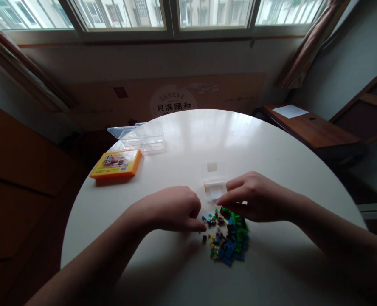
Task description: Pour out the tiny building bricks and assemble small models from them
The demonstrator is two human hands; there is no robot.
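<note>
My left hand [178,210] is at the left of a pile of small toy building bricks [229,244] in blue, green, brown and yellow. Its fingers curl under and its thumb points at the loose bits; whatever is between the fingertips is hidden. Just beyond the pile, a small clear plastic box [214,191] lies with its lid folded back, a yellow bit at its left inner edge. My right hand [255,197] has its fingers bent around the box's near right corner, and its palm is above the green bricks. A dark brick [204,239] sits apart near my left thumb.
On the left of the round white table [287,170] lies an orange and yellow case [116,165]. Behind it stands a clear divided plastic tray [147,139] with a raised lid. A wooden side table [322,127] with white paper [290,111] is at right, beneath the curtain.
</note>
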